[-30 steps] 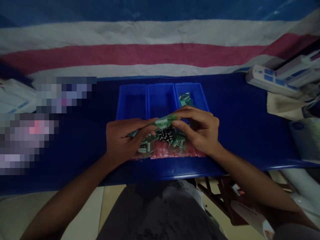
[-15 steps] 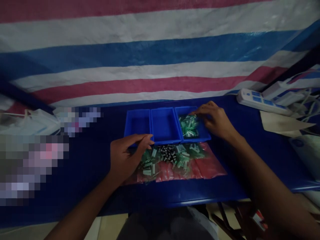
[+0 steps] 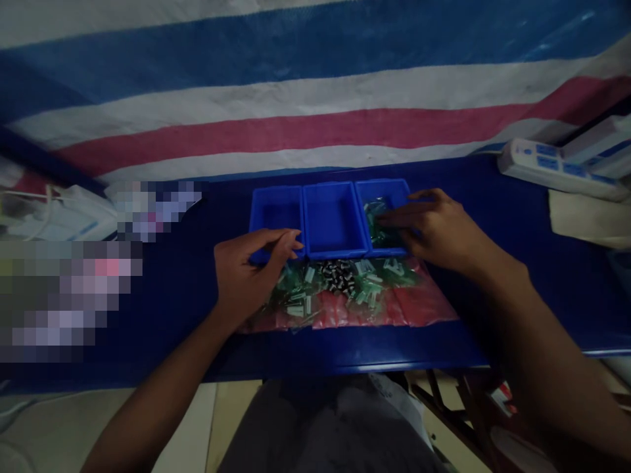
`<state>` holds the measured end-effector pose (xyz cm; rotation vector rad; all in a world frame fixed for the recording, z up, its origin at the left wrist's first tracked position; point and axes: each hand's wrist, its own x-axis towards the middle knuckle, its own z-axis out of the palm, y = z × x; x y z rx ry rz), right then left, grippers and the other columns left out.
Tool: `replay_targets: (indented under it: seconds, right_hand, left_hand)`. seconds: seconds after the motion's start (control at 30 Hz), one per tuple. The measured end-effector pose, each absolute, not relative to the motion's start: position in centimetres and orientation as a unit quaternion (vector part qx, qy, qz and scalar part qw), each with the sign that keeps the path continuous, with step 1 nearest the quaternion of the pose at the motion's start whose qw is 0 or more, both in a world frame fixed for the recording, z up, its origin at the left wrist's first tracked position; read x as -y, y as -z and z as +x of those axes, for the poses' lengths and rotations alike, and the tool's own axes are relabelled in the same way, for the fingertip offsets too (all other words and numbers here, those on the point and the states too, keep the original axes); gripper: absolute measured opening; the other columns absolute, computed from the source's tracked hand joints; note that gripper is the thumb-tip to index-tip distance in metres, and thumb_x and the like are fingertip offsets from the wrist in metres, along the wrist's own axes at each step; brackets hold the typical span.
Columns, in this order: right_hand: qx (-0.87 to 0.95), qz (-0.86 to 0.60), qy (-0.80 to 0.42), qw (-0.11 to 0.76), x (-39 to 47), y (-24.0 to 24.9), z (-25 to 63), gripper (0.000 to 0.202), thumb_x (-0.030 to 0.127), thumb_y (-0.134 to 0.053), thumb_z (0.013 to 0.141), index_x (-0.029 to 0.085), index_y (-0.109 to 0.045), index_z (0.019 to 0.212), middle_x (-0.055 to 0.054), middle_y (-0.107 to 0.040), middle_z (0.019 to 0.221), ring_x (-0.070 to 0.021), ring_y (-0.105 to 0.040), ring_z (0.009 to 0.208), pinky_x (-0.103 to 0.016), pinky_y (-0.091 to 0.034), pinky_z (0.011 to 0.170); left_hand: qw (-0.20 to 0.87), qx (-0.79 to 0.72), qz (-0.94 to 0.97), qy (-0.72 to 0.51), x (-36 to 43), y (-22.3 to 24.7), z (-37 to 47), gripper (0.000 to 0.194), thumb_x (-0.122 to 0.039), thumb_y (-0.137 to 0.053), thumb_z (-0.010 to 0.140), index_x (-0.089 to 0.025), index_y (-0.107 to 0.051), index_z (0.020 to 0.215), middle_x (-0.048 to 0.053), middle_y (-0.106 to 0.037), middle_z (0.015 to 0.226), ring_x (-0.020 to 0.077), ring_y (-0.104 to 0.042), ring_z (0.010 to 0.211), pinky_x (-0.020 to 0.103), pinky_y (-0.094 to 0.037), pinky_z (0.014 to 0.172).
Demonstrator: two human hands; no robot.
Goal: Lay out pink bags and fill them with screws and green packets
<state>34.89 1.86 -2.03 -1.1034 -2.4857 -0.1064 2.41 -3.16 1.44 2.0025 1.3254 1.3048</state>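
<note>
Now the right hand lay loose-fingered over small green packets in the right blue plastic bin; light, slippery, best pinched by edges; left hand rested unclenched.

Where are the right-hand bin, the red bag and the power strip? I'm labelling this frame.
right-hand bin (image 3: 394,188): head view, far rim.
red bag (image 3: 424,305): head view, bare right part.
power strip (image 3: 547,167): head view, middle of body.

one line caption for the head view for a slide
Right hand over the right blue bin; left hand on packets on the red sheet.
</note>
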Motion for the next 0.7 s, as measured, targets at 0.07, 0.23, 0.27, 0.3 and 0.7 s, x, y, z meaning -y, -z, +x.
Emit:
replay_targets:
  seconds: [0.07, 0.23, 0.27, 0.3, 0.7]
  right_hand:
    - [0.89, -0.382, 0.062, 0.239, -1.2, 1.7, 34.2, 0.032, 0.01, -0.058, 0.085, 0.028, -0.079, 0.101, -0.004, -0.083, 0.101, -0.028, -0.075, 0.086, -0.054, -0.051, 0.096]
    - [0.906, -0.215, -0.021, 0.363, 1.9, -0.1, 29.6, 0.028, 0.009, -0.058, 0.09, 0.024, -0.076, 0.106, -0.003, -0.082, 0.102, -0.0212, -0.074, 0.091, -0.042, -0.054, 0.085]
    - [0.918, -0.188, -0.043, 0.345, 2.5, -0.2, 28.6, 0.025, 0.011, -0.059, 0.093, 0.023, -0.075, 0.108, -0.004, -0.082, 0.105, -0.0212, -0.074, 0.094, -0.039, -0.054, 0.08]
    - [0.929, -0.181, -0.044, 0.319, 3.1, -0.2, 27.7, 0.023, 0.015, -0.061, 0.096, 0.02, -0.075, 0.113, -0.006, -0.081, 0.11, -0.0229, -0.074, 0.098, -0.04, -0.054, 0.08]
    - [0.914, -0.177, -0.056, 0.362, 4.9, 0.3, 24.9, 0.016, 0.013, -0.061, 0.102, 0.016, -0.076, 0.099, -0.007, -0.082, 0.106, -0.0208, -0.077, 0.097, -0.036, -0.062, 0.08]
  left_hand:
    - [0.195, -0.481, 0.711, -0.474, 3.0, -1.5, 2.2, 0.014, -0.034, -0.069, 0.099, -0.028, -0.081, 0.096, -0.005, -0.081, 0.082, 0.0127, -0.074, 0.066, 0.027, -0.065, 0.071]
    - [0.176, -0.495, 0.704, -0.478, 2.9, -1.5, 2.1, 0.015, -0.036, -0.069, 0.099, -0.029, -0.081, 0.097, -0.004, -0.081, 0.083, 0.013, -0.075, 0.067, 0.027, -0.064, 0.07]
    - [0.176, -0.496, 0.706, -0.474, 2.9, -1.5, 2.1, 0.015, -0.036, -0.068, 0.099, -0.028, -0.081, 0.097, -0.004, -0.081, 0.083, 0.0135, -0.075, 0.068, 0.027, -0.064, 0.07]
    - [0.174, -0.494, 0.71, -0.47, 2.9, -1.4, 2.2, 0.015, -0.035, -0.068, 0.1, -0.028, -0.081, 0.097, -0.004, -0.081, 0.083, 0.0138, -0.075, 0.068, 0.027, -0.064, 0.07]
    - [0.168, -0.45, 0.74, -0.471, 2.7, -0.9, 2.2, 0.013, -0.03, -0.068, 0.1, -0.034, -0.079, 0.105, -0.009, -0.08, 0.088, 0.014, -0.076, 0.071, 0.033, -0.065, 0.071]
